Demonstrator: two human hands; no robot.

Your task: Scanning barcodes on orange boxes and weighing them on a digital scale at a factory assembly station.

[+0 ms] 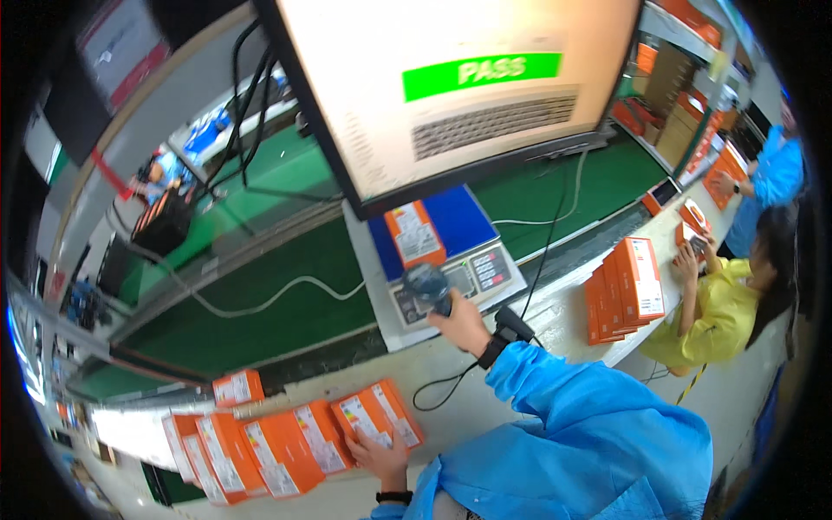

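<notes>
Holding a dark scanner (428,284) in my right hand (462,326), fingers closed round its handle, its head over the near side of the weighing scale (468,221). One orange box (414,234) lies on the scale's blue pan. My left hand (380,455): partly open, fingers spread on the scale-side end of a row of orange boxes (366,414), left of the scale and nearer me; cannot tell whether it grips. Right of the scale, on the tabletop (562,305): stacked orange cartons (637,282). Above the scale's far edge: a lit monitor (364,113).

Long green belt (269,276) above pale floor (737,394)
</notes>
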